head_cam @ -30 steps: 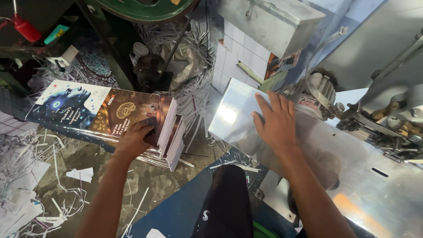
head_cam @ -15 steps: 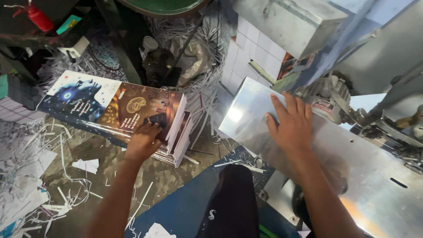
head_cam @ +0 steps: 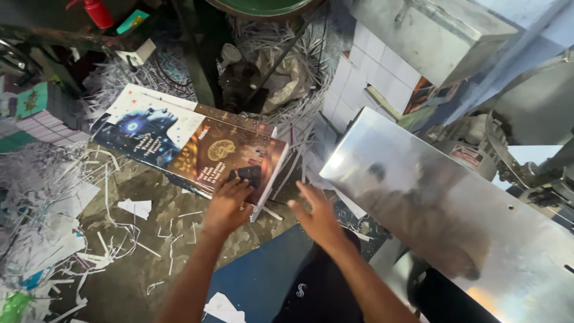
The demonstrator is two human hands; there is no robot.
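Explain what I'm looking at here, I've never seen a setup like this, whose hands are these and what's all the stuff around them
The picture comes from a camera worn on a person's head, looking down at their own two bare hands in a cluttered workshop. The left hand rests on the near edge of a stack of printed covers, dark blue and brown, lying on a low surface. The right hand is open in the air beside the stack, holding nothing. To its right slopes a shiny metal table, part of a large machine with a grey metal block above it. White paper strips lie scattered around, and a red bottle stands at the top left.
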